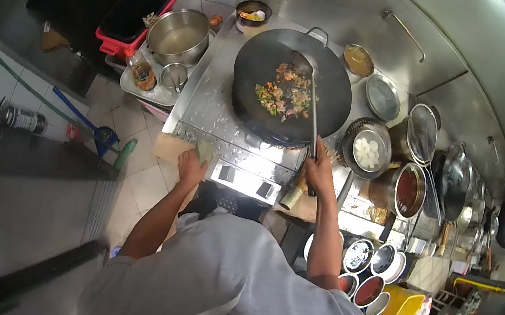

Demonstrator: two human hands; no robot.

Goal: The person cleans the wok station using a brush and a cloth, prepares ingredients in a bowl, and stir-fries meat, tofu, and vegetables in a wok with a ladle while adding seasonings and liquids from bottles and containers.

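My right hand (320, 169) is closed around the handle of a long metal ladle (315, 104). The ladle's bowl lies inside a large dark wok (253, 57), at the far side of some chopped, mixed-coloured food (284, 94). The wok sits on the steel stove. At the stove's front left edge, my left hand (190, 168) is closed on a small grey-green cloth (205, 150), apart from the wok.
Left of the stove stand a steel pot (178, 45), a sauce bottle (141, 72) and a red-rimmed bin (132, 17). To the right are a strainer with white pieces (367, 149), a pot of red sauce (408, 190) and several seasoning bowls (370, 291). A small pan (253, 14) sits behind.
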